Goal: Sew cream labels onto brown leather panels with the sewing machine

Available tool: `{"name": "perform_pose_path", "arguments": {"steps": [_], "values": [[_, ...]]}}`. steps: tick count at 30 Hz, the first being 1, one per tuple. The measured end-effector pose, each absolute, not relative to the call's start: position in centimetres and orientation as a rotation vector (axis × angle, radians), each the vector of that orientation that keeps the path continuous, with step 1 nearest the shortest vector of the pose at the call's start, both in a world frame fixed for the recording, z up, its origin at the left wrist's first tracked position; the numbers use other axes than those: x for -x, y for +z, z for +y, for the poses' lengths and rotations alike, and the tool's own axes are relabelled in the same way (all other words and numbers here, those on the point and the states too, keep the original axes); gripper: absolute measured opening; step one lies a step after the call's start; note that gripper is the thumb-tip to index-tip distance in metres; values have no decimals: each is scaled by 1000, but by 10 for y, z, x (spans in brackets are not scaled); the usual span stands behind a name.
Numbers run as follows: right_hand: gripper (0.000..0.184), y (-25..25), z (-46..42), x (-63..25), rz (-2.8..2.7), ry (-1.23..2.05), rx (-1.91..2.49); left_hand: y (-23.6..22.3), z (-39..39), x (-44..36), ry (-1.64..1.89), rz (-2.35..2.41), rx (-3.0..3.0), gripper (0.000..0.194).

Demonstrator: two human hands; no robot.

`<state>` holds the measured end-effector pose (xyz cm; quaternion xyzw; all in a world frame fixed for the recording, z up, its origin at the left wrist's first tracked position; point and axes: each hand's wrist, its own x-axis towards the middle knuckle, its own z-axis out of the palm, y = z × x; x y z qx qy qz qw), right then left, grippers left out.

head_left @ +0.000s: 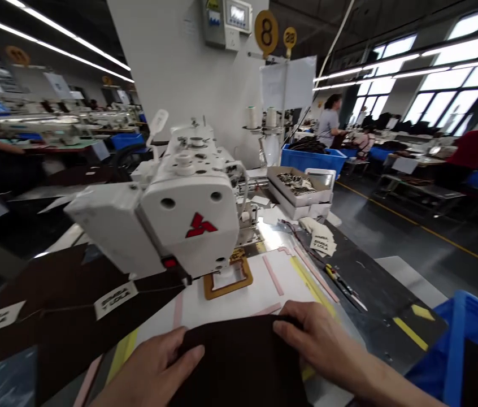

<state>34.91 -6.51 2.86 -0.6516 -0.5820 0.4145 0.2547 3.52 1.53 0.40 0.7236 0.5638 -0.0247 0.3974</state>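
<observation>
A dark brown fabric piece [239, 362] is held up in front of me by its two sides. My left hand [160, 362] grips its left edge, thumb on top. At the upper right corner, my right hand [311, 333] pinches the same piece between thumb and fingers. Just beyond it stands a white sewing machine [192, 209] with a red logo. Below its head sits an orange-brown clamp frame [228, 280] on the white work plate [205, 314], which carries pink and yellow tape strips. To the left lies dark fabric with a printed label [116, 297] joined by a thread.
Right of the machine are loose labels [321, 240], yellow-handled snips [343, 285] and a cardboard box [300, 186] of labels. A blue bin [459, 339] stands at the lower right. Other people [330, 121] are farther back, beyond a blue crate [315, 158].
</observation>
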Motion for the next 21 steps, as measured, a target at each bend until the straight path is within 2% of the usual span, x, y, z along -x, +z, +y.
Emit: {"name": "perform_pose_path", "arguments": {"steps": [6,16,21], "values": [[29,36,-25,-354,-1792,987,1925,26,34,-46,-168,1501,-1885,55],[31,29,41,-356,-1928,884,1983,8,81,-39,-115,1477,-1880,59],[31,33,63,-356,-1914,916,1991,9,98,-41,-55,1423,-1959,54]]}}
